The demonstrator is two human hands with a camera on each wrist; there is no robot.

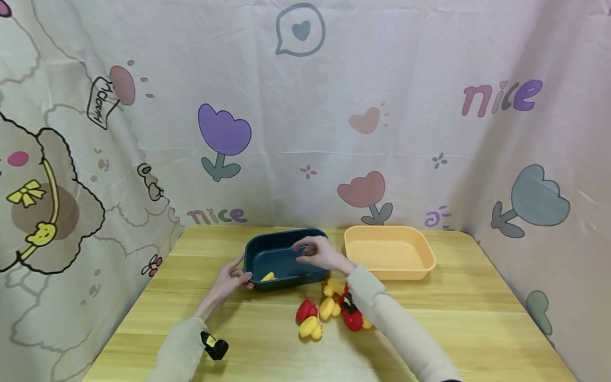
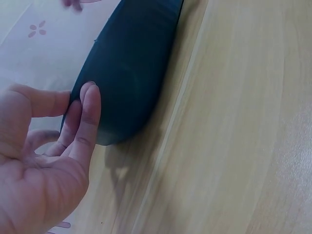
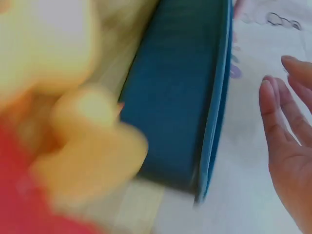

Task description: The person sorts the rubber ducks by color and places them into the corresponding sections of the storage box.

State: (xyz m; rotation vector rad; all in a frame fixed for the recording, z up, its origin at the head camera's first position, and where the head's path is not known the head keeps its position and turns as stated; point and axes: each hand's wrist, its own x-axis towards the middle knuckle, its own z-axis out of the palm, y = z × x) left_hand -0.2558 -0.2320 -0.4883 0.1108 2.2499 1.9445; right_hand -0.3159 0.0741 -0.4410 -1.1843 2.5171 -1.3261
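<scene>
A dark blue plastic basin (image 1: 281,260) stands on the table, a yellow piece (image 1: 268,276) showing inside behind its front wall. My left hand (image 1: 231,278) grips the basin's left front corner; in the left wrist view the thumb (image 2: 48,103) is on one side of the rim and fingers on the other. Above the basin's right part hovers my right hand (image 1: 321,253), fingers loosely bent, nothing in them. In front of the basin lie several small toy ducks, such as a yellow duck (image 1: 309,327) and a red duck (image 1: 306,310). My right forearm hides part of the pile.
A light orange basin (image 1: 389,275) sits to the right of the blue one. The wooden table (image 1: 267,350) ends at a printed cloth backdrop (image 1: 305,180). Blurred, a yellow duck (image 3: 92,146) looms close in the right wrist view. A black wrist camera (image 1: 215,346) sits on my left sleeve.
</scene>
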